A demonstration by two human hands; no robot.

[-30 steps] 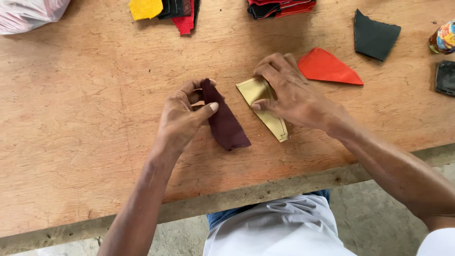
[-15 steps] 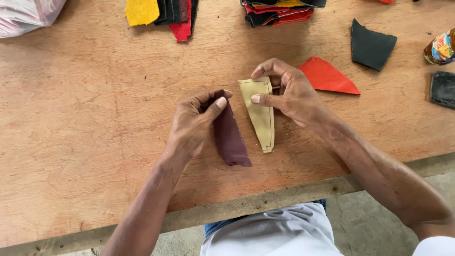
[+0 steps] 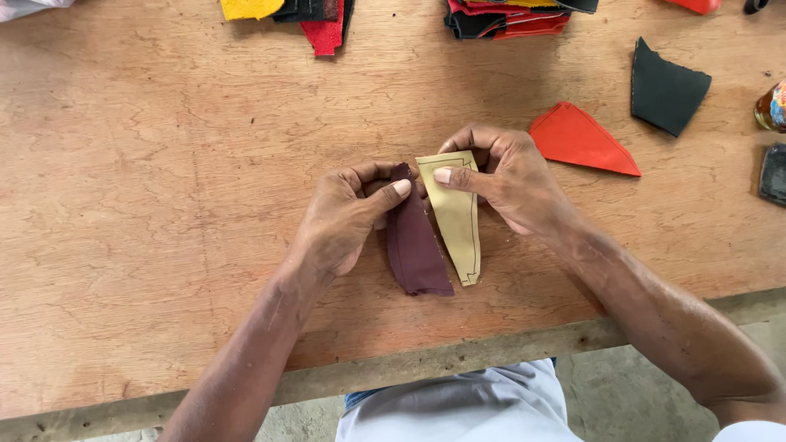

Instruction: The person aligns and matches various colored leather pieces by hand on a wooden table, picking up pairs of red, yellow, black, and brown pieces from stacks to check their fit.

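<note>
My left hand (image 3: 344, 217) pinches the top of a dark maroon fabric piece (image 3: 416, 245) that lies on the wooden table (image 3: 147, 205). Right beside it, my right hand (image 3: 512, 184) holds the top of a tan tapered piece (image 3: 458, 221) with a drawn outline along its edge. The two pieces lie side by side with their long edges touching, narrow ends pointing toward me.
An orange-red triangular piece (image 3: 581, 139) lies just right of my right hand. A black piece (image 3: 665, 88) sits farther right. Stacks of coloured pieces (image 3: 319, 16) (image 3: 508, 18) line the far edge. A small jar (image 3: 772, 106) and a dark object (image 3: 773, 173) are at the right edge.
Both hands have brought the maroon and tan pieces together and turned them upright, side by side, from a slanted, spread position.
</note>
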